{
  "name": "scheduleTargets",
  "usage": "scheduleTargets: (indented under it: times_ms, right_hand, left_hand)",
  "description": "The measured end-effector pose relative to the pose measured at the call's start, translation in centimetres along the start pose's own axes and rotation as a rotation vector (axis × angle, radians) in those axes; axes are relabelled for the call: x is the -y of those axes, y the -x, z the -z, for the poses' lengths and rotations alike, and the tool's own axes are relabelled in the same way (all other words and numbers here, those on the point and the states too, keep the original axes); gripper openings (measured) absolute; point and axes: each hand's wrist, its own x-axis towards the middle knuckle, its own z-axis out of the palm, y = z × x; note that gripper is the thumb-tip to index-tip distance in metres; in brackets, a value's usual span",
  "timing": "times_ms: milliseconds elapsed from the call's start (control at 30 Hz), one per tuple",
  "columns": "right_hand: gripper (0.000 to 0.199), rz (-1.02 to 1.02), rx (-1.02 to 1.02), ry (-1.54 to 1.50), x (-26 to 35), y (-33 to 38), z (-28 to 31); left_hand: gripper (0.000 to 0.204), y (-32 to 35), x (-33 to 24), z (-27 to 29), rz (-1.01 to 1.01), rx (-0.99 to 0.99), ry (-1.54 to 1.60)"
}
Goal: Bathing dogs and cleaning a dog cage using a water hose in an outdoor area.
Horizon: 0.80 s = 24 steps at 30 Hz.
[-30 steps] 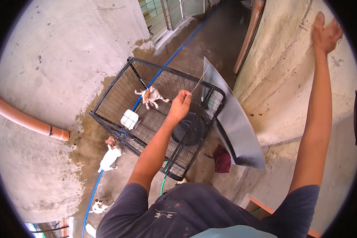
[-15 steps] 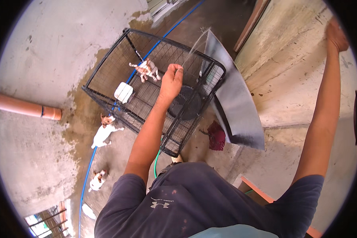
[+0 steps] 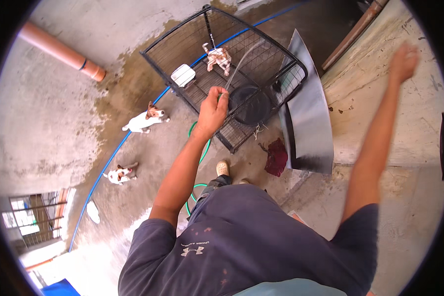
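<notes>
- Left hand (image 3: 213, 109) is closed round the hose (image 3: 198, 148) end, a thin stream arcing at 1 o'clock into the cage (image 3: 182, 42).
- Right hand (image 3: 403, 60) rests flat on the wall (image 3: 429, 128) — fingers blurred, so I cannot tell its grip.
- The hose looks limp, wet, probably slippery (best held near the tip).
- No labels show — a white box (image 3: 183, 75) sits inside the cage.

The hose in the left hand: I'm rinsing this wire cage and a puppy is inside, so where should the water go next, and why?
Probably swing the left hand slightly right, keeping the stream on the black round tub. The water arcs up toward the puppy standing inside the wire cage, so aiming lower and away from it looks safest. The right hand rests on the wall.
</notes>
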Motion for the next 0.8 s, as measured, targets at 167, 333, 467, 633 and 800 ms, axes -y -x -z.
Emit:
scheduleTargets:
  times_ms: [167,333,467,633,800]
  right_hand:
    - [0.014,-0.401,0.824,-0.531,4.2,33.1,0.3]
    - [0.023,-1.300,0.971,-0.942,12.4,47.6,1.6]
    - [0.033,-1.609,0.836,-0.796,-1.2,54.6,1.4]
    - [0.036,-1.580,0.937,-0.579,10.7,48.4,3.3]
    - [0.037,-0.969,1.225,-0.824,19.9,43.5,13.6]
  left_hand:
    - [0.014,5.3,-1.5,-2.9,0.043,0.093,-0.001]
    - [0.019,10.1,-0.4,-5.3,0.077,0.128,-0.122]
    - [0.020,10.3,-1.2,-11.0,0.048,0.162,-0.027]
    - [0.023,8.2,2.9,-9.2,0.107,-0.390,0.182]
    - [0.016,6.6,5.0,-7.5,0.474,-0.363,0.872]
